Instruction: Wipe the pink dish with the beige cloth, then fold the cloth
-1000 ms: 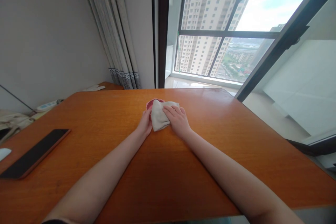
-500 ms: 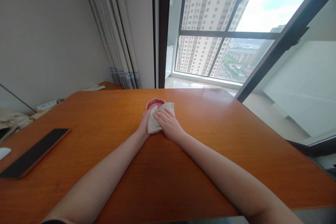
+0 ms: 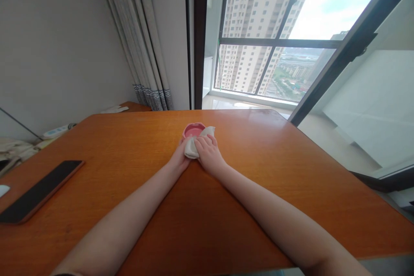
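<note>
A pink bowl (image 3: pixel 194 130) with a wavy rim is near the far edge of the wooden table (image 3: pixel 207 215). My left hand (image 3: pixel 181 153) grips the bowl's near left side, its fingers partly hidden by the bowl and the cloth. A whitish cloth (image 3: pixel 192 150) lies over the bowl's near right rim. Closed on that cloth, my right hand (image 3: pixel 208 151) presses it against the rim with bent fingers.
On the table's left lies a long dark flat object (image 3: pixel 42 192) with a reddish edge, and a white object (image 3: pixel 4 190) beside it. A power strip (image 3: pixel 55 131) is beyond the left edge. Curtain (image 3: pixel 142 39) and window (image 3: pixel 274 43) stand behind.
The bowl has shifted slightly right, and more of its inside shows. The cloth is bunched smaller and covers less of the near rim. My right hand's fingers have curled more.
</note>
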`<state>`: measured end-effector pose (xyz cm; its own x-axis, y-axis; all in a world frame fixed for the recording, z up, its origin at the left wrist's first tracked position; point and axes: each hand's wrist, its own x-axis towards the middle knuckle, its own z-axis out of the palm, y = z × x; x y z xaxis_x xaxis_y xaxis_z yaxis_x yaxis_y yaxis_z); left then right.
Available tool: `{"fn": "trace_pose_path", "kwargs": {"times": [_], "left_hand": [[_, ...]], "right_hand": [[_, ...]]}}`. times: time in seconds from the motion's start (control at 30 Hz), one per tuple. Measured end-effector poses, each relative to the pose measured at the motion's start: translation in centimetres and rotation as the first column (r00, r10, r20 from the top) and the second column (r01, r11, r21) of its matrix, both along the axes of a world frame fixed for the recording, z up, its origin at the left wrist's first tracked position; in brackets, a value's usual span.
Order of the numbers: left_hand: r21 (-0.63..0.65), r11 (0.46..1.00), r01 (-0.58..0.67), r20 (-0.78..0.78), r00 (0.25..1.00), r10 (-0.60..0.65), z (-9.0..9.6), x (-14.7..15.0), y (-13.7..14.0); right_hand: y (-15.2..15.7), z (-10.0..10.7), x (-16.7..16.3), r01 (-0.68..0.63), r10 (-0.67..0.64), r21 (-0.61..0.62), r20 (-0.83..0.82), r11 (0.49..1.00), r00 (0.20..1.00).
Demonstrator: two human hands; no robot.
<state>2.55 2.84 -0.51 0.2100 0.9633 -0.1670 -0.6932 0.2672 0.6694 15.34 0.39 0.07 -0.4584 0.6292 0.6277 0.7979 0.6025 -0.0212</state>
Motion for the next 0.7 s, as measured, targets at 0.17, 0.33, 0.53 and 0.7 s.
{"fn": "trace_pose_path", "kwargs": {"times": [0.17,0.33,0.53,0.7], "left_hand": [[0.083,0.994,0.071,-0.006,0.997,-0.071,1.1,-0.1,-0.3],[0.052,0.997,0.060,-0.175,0.983,-0.050,1.9,-1.4,0.4],[-0.039,0.999,-0.036,-0.013,0.999,0.036,1.0,-0.6,0.5],[-0.043,0.994,0.098,0.027,0.995,-0.097,1.3,-0.3,-0.1]], "right_hand": [[0.2,0.6,0.5,-0.028,0.025,0.046,0.071,0.999,0.997],[0.5,1.3,2.5,-0.210,0.198,0.056,0.165,0.976,0.966],[-0.3,0.0,0.3,-0.099,0.095,-0.076,-0.049,0.992,0.994],[-0.2,-0.2,-0.3,-0.135,0.121,-0.100,-0.135,0.986,0.983]]}}
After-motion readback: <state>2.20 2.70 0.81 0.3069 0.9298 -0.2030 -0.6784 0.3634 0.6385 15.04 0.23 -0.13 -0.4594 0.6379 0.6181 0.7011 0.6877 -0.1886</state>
